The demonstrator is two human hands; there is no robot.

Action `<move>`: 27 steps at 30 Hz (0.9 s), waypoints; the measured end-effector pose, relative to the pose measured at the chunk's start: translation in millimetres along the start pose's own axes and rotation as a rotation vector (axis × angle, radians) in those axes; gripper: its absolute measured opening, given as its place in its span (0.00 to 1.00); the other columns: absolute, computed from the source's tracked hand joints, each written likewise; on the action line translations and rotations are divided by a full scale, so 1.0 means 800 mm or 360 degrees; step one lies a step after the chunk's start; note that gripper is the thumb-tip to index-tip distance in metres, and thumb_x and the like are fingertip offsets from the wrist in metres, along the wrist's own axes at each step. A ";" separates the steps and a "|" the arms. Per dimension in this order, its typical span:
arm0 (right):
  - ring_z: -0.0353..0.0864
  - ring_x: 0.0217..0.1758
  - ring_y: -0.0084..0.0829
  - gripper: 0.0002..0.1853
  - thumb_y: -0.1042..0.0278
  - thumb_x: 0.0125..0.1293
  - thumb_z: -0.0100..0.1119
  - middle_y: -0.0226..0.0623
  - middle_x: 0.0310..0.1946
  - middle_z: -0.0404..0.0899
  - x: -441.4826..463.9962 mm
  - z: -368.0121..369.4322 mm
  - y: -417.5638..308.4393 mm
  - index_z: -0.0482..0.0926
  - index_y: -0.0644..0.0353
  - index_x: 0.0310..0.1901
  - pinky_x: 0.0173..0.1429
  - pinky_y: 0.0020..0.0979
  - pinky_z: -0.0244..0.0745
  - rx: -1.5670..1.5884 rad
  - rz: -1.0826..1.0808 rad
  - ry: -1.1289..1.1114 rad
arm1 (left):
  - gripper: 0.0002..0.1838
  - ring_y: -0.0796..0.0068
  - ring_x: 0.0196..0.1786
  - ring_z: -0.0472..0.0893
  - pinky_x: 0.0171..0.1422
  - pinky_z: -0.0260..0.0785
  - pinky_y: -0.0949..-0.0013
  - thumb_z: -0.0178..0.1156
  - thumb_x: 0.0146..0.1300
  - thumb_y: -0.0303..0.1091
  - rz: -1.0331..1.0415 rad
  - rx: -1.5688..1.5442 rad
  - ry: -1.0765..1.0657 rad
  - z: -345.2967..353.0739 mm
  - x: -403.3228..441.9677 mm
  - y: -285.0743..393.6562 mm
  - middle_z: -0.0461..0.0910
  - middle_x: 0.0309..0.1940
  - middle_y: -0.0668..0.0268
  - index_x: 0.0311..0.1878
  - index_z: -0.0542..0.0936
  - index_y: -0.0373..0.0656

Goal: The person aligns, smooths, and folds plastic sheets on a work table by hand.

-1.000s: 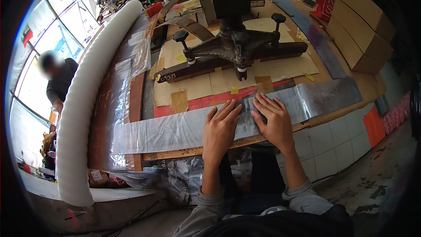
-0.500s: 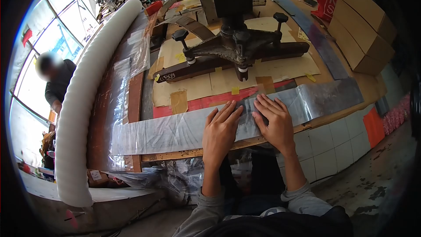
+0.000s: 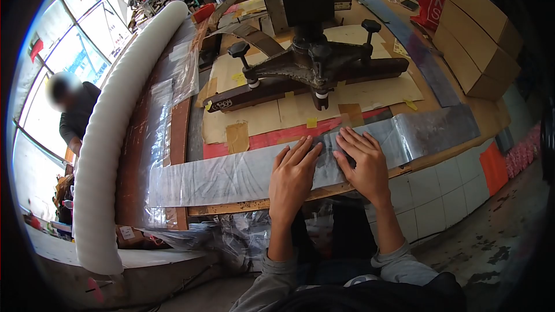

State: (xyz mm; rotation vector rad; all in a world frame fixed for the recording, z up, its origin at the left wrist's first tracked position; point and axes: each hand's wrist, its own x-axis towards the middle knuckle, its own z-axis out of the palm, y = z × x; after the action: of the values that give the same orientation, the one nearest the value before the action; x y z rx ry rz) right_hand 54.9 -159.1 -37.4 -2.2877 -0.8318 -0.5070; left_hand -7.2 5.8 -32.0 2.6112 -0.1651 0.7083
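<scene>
A long strip of clear plastic film (image 3: 225,176) lies along the table's front edge. My left hand (image 3: 293,176) rests flat on its middle, fingers stretched forward and close together. Just to the right, my right hand (image 3: 364,162) also lies on the film with its fingers extended. Neither hand grips anything. Beyond my fingertips stands a dark metal press (image 3: 318,63) with a long bar (image 3: 272,95) low over a cardboard sheet (image 3: 248,118). A red strip (image 3: 260,143) runs between that sheet and the film.
A thick white foam roll (image 3: 107,156) stretches along the table's left side. Folded cardboard (image 3: 477,43) and a red bag (image 3: 429,0) stand at the back right. Past the roll, a person (image 3: 78,112) is at the far left. White tiles (image 3: 433,196) show below the front edge.
Almost nothing differs. My view has shifted very slightly, and both hands stay flat on the film in the same place.
</scene>
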 end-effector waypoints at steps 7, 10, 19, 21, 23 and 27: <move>0.74 0.63 0.36 0.17 0.62 0.63 0.60 0.44 0.55 0.78 0.001 0.000 0.000 0.81 0.64 0.49 0.69 0.41 0.62 0.0010 0.0003 -0.0004 | 0.16 0.64 0.61 0.75 0.65 0.64 0.60 0.59 0.60 0.28 -0.0013 0.0003 0.0037 0.001 0.001 0.001 0.79 0.56 0.61 0.52 0.81 0.45; 0.74 0.63 0.36 0.16 0.63 0.63 0.60 0.44 0.55 0.79 0.000 0.000 0.000 0.82 0.64 0.49 0.69 0.41 0.62 0.0007 0.0011 -0.0003 | 0.15 0.64 0.61 0.76 0.65 0.64 0.60 0.59 0.61 0.29 -0.0003 0.0005 0.0053 0.001 0.002 0.001 0.79 0.55 0.61 0.52 0.82 0.45; 0.75 0.62 0.36 0.16 0.64 0.64 0.59 0.45 0.53 0.79 -0.001 0.002 0.001 0.82 0.64 0.48 0.69 0.39 0.62 -0.0005 -0.0020 0.0030 | 0.15 0.63 0.60 0.76 0.64 0.65 0.60 0.61 0.60 0.31 0.0008 -0.0005 0.0087 0.001 -0.001 0.001 0.79 0.55 0.60 0.52 0.81 0.46; 0.75 0.62 0.37 0.15 0.64 0.64 0.59 0.45 0.53 0.79 -0.002 0.002 0.002 0.82 0.64 0.48 0.68 0.40 0.63 0.0014 -0.0027 0.0041 | 0.16 0.62 0.60 0.76 0.63 0.65 0.60 0.61 0.60 0.32 0.0010 -0.0009 0.0091 0.000 0.000 0.003 0.79 0.55 0.60 0.52 0.81 0.46; 0.76 0.61 0.39 0.15 0.64 0.64 0.59 0.46 0.53 0.79 0.000 -0.001 0.003 0.82 0.64 0.48 0.67 0.40 0.65 0.0166 0.0002 0.0064 | 0.17 0.61 0.59 0.77 0.62 0.66 0.60 0.61 0.60 0.31 0.0064 0.0001 0.0115 -0.001 0.001 0.004 0.79 0.55 0.60 0.53 0.81 0.48; 0.78 0.58 0.41 0.15 0.64 0.67 0.57 0.47 0.53 0.79 0.000 -0.012 0.008 0.82 0.63 0.50 0.61 0.35 0.72 0.0717 0.0208 0.0185 | 0.23 0.63 0.60 0.76 0.62 0.66 0.61 0.60 0.55 0.24 0.0055 -0.0055 0.0065 0.002 -0.002 -0.002 0.76 0.58 0.59 0.57 0.78 0.50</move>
State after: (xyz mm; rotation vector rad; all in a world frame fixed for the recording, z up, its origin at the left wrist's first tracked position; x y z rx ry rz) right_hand 58.1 -169.4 -32.9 -1.8642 -0.6563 -0.3481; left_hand -7.7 6.5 -35.1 2.5649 -0.2089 0.7635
